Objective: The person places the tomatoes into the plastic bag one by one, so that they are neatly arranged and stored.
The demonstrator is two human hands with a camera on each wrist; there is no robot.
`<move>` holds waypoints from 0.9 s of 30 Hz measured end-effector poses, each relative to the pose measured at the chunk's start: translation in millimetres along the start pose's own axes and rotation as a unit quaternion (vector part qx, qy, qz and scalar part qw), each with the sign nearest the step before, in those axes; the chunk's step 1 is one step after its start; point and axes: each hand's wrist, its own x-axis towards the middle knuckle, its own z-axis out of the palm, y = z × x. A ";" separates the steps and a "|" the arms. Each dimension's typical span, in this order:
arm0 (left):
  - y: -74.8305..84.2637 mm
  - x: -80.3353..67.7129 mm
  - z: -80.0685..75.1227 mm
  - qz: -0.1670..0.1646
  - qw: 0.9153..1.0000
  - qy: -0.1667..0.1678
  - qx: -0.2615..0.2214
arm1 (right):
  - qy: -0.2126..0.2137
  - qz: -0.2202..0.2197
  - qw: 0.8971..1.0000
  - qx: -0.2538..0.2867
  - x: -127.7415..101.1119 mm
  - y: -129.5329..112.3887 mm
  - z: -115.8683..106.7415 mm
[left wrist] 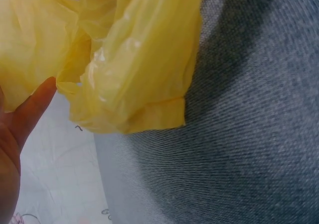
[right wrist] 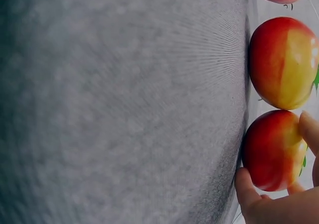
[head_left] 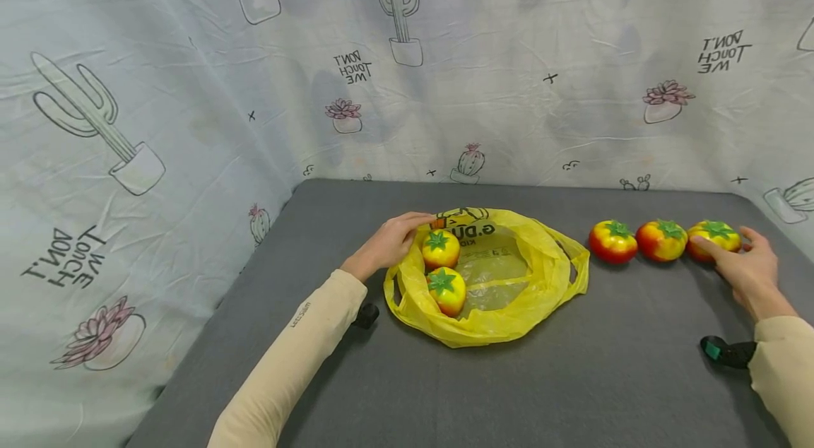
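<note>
A yellow plastic bag (head_left: 490, 331) lies with its mouth spread wide, and two red-and-yellow toy tomatoes (head_left: 441, 249) with green leaf tops sit in its left side. My left hand (head_left: 396, 239) holds the bag's upper left rim; in the left wrist view the thumb (left wrist: 37, 107) touches the yellow plastic, while the other fingers are mostly hidden. Three more tomatoes stand in a row at the right. Around the rightmost tomato (head_left: 715, 236) my right hand (head_left: 750, 268) curls its thumb and fingers. That tomato (right wrist: 269, 152) touches the middle one (right wrist: 279, 59) in the right wrist view.
Dark grey cloth covers the table (head_left: 540, 391). A pale curtain (head_left: 509, 80) printed with cacti hangs behind and at the left. The leftmost tomato of the row (head_left: 612, 242) stands near the bag's right handle (head_left: 579, 268).
</note>
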 end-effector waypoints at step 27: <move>-1.6 -0.2 2.3 0.006 1.000 0.009 0.005 | 0.054 -0.034 0.990 0.125 46.4 43.1 2.3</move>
